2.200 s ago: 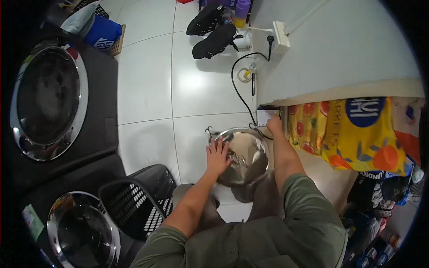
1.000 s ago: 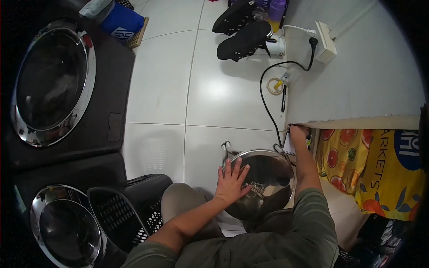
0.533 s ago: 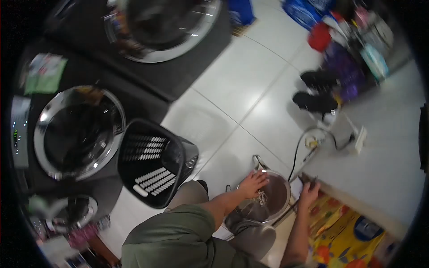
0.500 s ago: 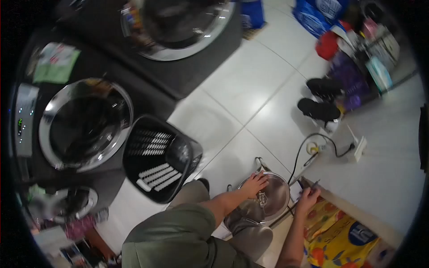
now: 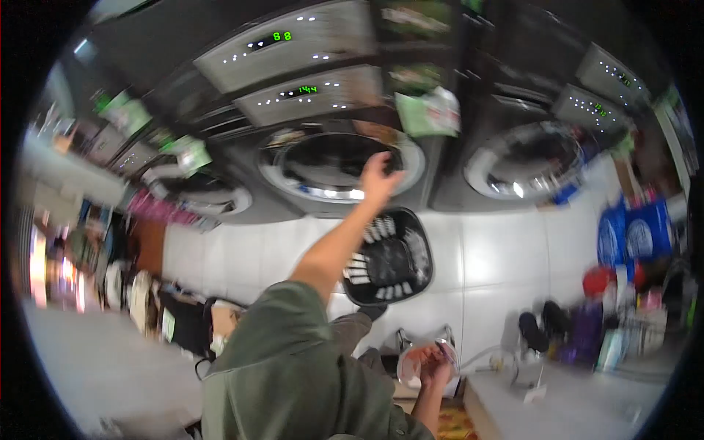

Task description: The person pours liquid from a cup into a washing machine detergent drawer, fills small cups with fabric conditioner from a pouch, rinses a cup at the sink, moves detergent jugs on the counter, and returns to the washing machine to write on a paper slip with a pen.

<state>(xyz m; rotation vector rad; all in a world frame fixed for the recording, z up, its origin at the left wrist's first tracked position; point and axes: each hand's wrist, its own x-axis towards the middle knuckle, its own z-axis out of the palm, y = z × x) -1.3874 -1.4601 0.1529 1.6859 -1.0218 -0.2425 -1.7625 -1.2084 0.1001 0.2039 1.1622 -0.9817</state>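
Observation:
My left hand reaches out over the right part of a round washing machine door, thumb and fingers apart. Blur hides whether it touches the door. Below that arm stands a black laundry basket with slotted sides; I see nothing in it. Low in the view, my right hand is closed around a thin dark object, whose kind I cannot make out. Under this hand is a round shiny stool seat with metal legs.
Another front-loading machine stands to the right, with a green-and-white packet between the two. Blue bags and black shoes are on the floor at right. A white table lies at lower right.
My view has swung round to face the machines. My left hand has left the stool seat and stretched forward to the machine door. My right hand still holds the thin object, now over the stool.

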